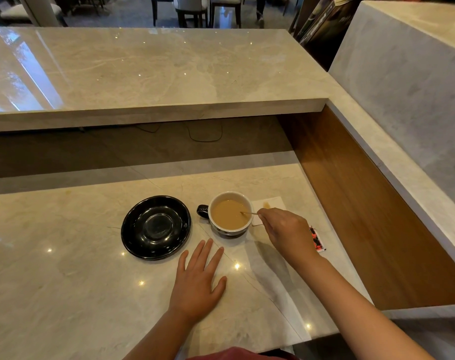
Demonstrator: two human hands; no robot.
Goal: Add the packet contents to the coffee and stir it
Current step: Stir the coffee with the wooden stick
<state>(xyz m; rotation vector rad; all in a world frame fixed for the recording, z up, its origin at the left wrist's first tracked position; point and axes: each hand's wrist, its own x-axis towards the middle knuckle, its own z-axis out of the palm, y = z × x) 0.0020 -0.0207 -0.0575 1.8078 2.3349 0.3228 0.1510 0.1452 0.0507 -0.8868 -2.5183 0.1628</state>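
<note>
Right hand (283, 229), grip pinched on the stirrer (248, 213), which slants left-down into the cup (230, 213) near the counter's right edge; left hand (197, 279) flat, holding nothing (packet (317, 239) beside right wrist).

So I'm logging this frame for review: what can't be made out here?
- Packet, head view: mostly hidden behind the right hand; whether it is torn or empty, and its print, cannot be told.
- Stirrer: lower end sunk in the coffee.
- Napkin: partly covered by the cup and hand.
</note>
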